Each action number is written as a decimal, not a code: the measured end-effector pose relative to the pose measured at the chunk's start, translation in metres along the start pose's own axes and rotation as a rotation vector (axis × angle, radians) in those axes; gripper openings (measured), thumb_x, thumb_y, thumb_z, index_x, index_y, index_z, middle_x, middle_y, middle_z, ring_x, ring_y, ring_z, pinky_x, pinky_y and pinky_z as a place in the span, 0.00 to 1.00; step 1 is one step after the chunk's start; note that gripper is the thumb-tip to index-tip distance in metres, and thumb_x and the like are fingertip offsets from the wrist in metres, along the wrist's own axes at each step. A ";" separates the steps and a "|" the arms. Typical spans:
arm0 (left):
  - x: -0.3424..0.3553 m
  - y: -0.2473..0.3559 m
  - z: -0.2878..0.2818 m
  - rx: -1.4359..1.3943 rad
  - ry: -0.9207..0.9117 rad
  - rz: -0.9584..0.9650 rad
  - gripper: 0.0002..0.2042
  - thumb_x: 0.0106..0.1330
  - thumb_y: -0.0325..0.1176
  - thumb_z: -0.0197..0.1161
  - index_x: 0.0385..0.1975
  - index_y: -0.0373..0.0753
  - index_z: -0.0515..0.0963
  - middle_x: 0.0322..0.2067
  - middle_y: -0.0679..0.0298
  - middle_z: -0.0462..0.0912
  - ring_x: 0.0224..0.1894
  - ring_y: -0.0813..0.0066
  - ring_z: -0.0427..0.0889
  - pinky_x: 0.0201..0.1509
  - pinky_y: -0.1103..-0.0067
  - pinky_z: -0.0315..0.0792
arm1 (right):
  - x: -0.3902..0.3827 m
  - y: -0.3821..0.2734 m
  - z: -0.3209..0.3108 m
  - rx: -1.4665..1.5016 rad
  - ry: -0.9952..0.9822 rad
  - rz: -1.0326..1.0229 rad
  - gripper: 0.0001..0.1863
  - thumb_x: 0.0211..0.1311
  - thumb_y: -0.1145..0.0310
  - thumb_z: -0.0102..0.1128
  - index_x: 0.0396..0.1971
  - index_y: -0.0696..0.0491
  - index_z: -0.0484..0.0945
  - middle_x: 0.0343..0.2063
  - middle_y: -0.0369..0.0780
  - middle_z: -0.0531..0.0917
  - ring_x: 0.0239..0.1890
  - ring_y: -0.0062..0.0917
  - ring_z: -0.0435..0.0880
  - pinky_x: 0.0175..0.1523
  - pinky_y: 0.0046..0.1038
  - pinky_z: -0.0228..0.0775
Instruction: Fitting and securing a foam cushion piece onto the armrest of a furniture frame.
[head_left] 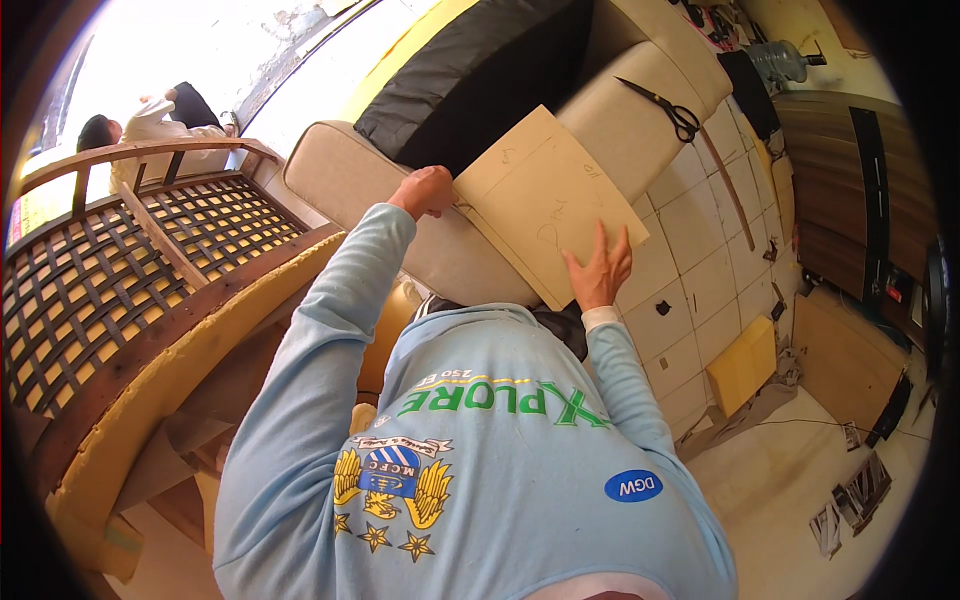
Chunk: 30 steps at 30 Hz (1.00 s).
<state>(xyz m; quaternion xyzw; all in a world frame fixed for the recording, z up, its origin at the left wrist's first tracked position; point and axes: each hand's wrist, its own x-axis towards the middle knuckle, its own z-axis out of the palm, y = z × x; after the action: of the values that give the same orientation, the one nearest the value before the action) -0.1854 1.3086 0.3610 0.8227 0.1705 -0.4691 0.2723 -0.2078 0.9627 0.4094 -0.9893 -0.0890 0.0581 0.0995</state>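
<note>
A tan sheet of card [522, 190] with pen lines and marks drawn on it lies on a beige upholstered seat [465, 255]. At the sheet's left corner, my left hand [425, 191] is closed. A small thin bit shows by its fingers, too small to name. My right hand [600, 270] rests on the sheet's near right part with fingers spread, holding nothing. Black scissors [665, 108] lie on the beige upholstery, beyond the sheet to the right. Behind the sheet, black fabric [470, 85] is bunched over the seat.
On the left stands a wooden frame with woven black straps [90, 290] and yellow foam along its edge. A long thin strip [727, 190] lies on the tiled floor at right, with a yellow foam block [742, 366] nearer. A person [165, 125] sits outside, far left.
</note>
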 end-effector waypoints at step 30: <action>-0.027 0.004 -0.008 -0.257 -0.089 0.031 0.14 0.61 0.40 0.68 0.33 0.32 0.85 0.29 0.60 0.88 0.27 0.73 0.87 0.34 0.77 0.83 | 0.016 -0.087 0.026 -0.291 -0.512 -0.795 0.42 0.55 0.58 0.61 0.72 0.30 0.59 0.74 0.40 0.54 0.77 0.45 0.47 0.76 0.60 0.38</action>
<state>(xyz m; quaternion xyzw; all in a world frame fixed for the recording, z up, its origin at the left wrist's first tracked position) -0.1915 1.3103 0.3891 0.7619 0.2043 -0.4750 0.3901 -0.2100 1.0540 0.4002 -0.8363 -0.4884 0.2440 -0.0501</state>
